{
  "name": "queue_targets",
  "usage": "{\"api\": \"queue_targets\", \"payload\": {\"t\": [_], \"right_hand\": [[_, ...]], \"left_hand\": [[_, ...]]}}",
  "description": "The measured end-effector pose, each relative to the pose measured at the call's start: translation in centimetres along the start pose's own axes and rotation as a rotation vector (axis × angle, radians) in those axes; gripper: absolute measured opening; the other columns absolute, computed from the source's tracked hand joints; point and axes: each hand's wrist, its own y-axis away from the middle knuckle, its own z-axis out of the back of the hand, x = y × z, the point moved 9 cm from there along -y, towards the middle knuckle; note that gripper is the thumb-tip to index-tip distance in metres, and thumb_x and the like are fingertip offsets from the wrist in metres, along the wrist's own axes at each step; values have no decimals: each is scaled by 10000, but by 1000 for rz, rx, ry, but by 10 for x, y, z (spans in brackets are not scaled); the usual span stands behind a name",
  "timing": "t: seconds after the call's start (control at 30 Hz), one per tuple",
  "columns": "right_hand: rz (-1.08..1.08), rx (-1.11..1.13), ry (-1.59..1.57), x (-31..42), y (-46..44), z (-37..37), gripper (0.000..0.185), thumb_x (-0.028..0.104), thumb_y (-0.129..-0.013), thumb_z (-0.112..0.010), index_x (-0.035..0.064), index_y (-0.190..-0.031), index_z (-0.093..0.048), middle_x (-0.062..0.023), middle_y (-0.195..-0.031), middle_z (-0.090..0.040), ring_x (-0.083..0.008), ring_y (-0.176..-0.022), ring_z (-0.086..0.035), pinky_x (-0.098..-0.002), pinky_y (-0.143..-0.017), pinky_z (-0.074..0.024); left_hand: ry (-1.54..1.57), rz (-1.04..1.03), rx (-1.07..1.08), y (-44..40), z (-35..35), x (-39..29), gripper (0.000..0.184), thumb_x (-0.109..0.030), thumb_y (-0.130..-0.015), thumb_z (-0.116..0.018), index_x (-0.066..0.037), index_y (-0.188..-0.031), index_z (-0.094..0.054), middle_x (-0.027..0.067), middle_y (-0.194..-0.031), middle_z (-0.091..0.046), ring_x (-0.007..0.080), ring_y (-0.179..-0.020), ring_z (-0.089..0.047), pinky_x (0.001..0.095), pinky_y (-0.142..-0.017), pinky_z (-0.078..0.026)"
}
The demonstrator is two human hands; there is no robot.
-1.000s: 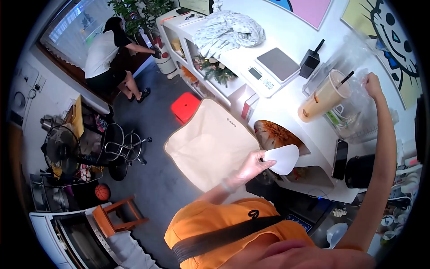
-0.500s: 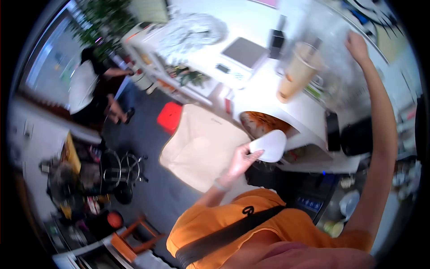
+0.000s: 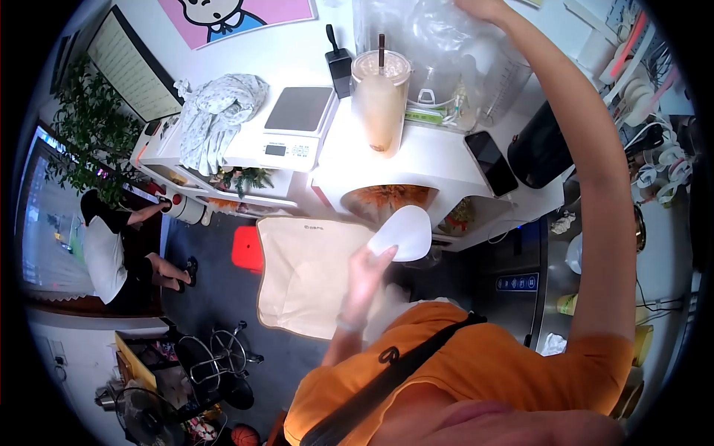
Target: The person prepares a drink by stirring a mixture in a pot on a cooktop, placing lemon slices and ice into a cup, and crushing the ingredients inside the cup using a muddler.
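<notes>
My left hand (image 3: 366, 273) grips a flat white rounded plastic piece (image 3: 404, 233), shaped like a dough scraper, by its lower edge. It is held over the beige mat-like piece (image 3: 297, 275) and in front of the white counter (image 3: 349, 160). At the top edge of the view, my right hand (image 3: 480, 7) is closed on a clear plastic bag (image 3: 439, 33), its fingers partly cut off. Just below the bag stand a tall lidded cup (image 3: 381, 111) of pale brown drink with a dark straw and a clear measuring jug (image 3: 506, 89).
On the counter are a kitchen scale (image 3: 297, 123), a crumpled cloth (image 3: 219, 119), a phone (image 3: 491, 163) and a black cylinder (image 3: 541, 145). A red stool (image 3: 247, 249) and a wheeled chair (image 3: 219, 360) stand on the floor. Another person (image 3: 108, 245) is at the far left.
My view has turned toward the counter and grown sharper. The raised right hand now appears at the top edge with the clear bag. The left hand still holds the white piece.
</notes>
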Motion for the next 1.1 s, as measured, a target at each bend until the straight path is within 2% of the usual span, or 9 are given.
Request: {"api": "queue_targets", "payload": {"t": [0.13, 0.2, 0.3, 0.53, 0.7, 0.93, 0.97, 1.03, 1.1], "right_hand": [[104, 10, 114, 6, -3, -11, 186, 150, -722, -565, -21, -711, -637, -241, -761, -635, -369, -733, -631, -428, -680, -495], [225, -226, 160, 26, 1, 5, 161, 128, -733, -560, -7, -720, -646, -236, -759, -635, -373, -736, -629, -437, -691, -494], [150, -180, 59, 32, 2, 13, 145, 115, -733, -559, 7, -717, -655, -227, -751, -632, -379, -744, -626, -439, -701, -490], [146, -198, 66, 45, 5, 30, 136, 102, -721, -559, 16, -733, -663, -225, -764, -626, -363, -773, -628, -429, -717, -490], [54, -391, 64, 43, 10, 59, 136, 87, -720, -556, 18, -744, -671, -225, -756, -624, -361, -772, -628, -427, -729, -491], [206, -370, 114, 54, 15, 62, 134, 66, -735, -549, 8, -752, -669, -228, -774, -621, -369, -783, -615, -435, -737, -482], [192, -454, 154, 55, 18, 69, 132, 53, -741, -542, 4, -758, -664, -231, -793, -612, -377, -799, -606, -438, -738, -478], [180, -544, 195, 52, 19, 81, 130, 39, -746, -536, 0, -765, -659, -234, -813, -603, -385, -816, -596, -441, -740, -475], [209, -564, 210, 53, 19, 93, 128, -1, -739, -522, -12, -770, -646, -229, -846, -583, -396, -853, -580, -438, -747, -473]], "left_hand": [[42, 25, 20, 4, -7, -4, 258, -99, -862, -647, 44, -1075, -625, 73, -964, -664, 105, -877, -581, 258, -799, -467], [48, 32, 25, 5, -9, -3, 258, -96, -862, -646, 45, -1078, -624, 74, -962, -663, 106, -875, -581, 258, -800, -468], [50, 37, 32, 7, -9, -2, 262, -94, -863, -644, 46, -1083, -622, 75, -962, -663, 108, -871, -583, 258, -798, -469], [7, 35, 27, 11, -4, 0, 275, -113, -867, -642, 39, -1095, -621, 73, -968, -661, 107, -868, -583, 252, -785, -467], [27, 37, 34, 11, -2, -2, 278, -117, -871, -638, 40, -1099, -618, 67, -972, -657, 101, -872, -578, 248, -782, -464], [30, 33, 43, 12, 0, 2, 271, -104, -872, -632, 46, -1097, -616, 68, -975, -654, 98, -873, -575, 250, -790, -465], [30, 31, 42, 13, 0, 0, 271, -104, -872, -632, 46, -1097, -616, 68, -975, -654, 98, -873, -575, 250, -790, -465], [82, 83, 5, 13, 0, -2, 225, 10, -828, -645, 5, -1053, -653, 31, -979, -662, 82, -884, -584, 244, -811, -469], [56, 64, 18, 12, 0, -3, 237, -50, -850, -639, 29, -1073, -633, 51, -977, -659, 92, -882, -581, 251, -803, -469]]}}
